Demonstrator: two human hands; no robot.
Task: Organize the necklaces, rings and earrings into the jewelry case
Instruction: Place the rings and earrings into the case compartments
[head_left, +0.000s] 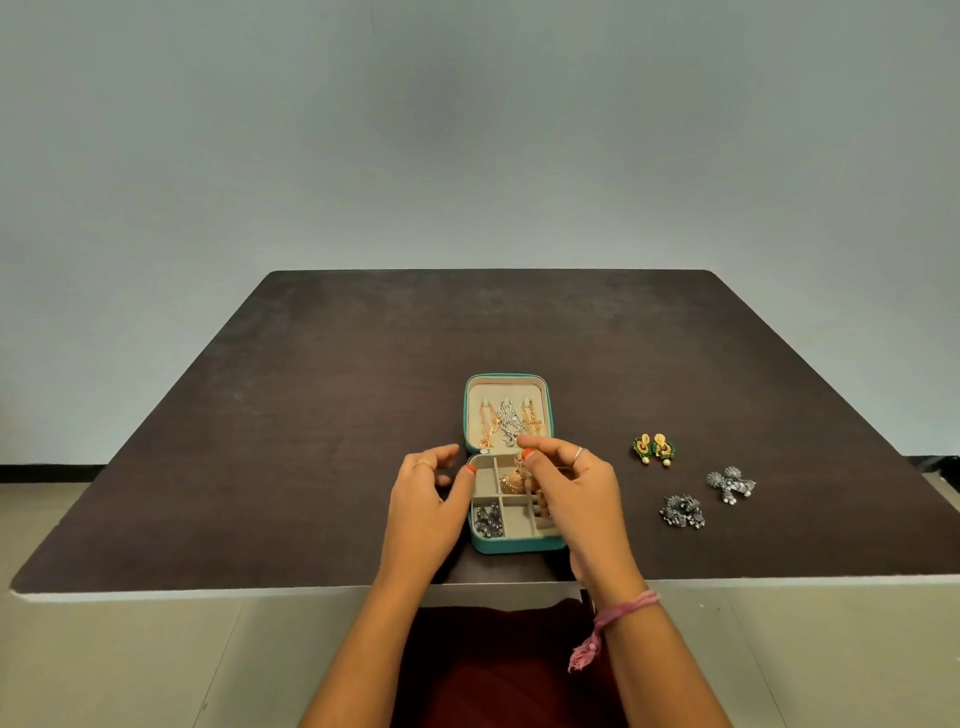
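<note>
A small teal jewelry case (511, 545) lies open near the table's front edge. In its lid (506, 387), gold and silver necklaces (508, 425) hang from hooks. My right hand (574, 493) is over the case's right side and pinches a gold dangling earring (513, 480) above a middle compartment. My left hand (426, 506) rests at the case's left edge, thumb on the rim. Dark silver earrings (488, 520) fill the front-left compartment. Loose on the table to the right lie a green-and-gold earring pair (653, 448) and two silver earring clusters (682, 512), (731, 483).
The dark brown table (311, 441) ends in a pale front edge just below my wrists. A grey wall stands behind it. A pink thread bracelet (618, 618) is tied round my right wrist.
</note>
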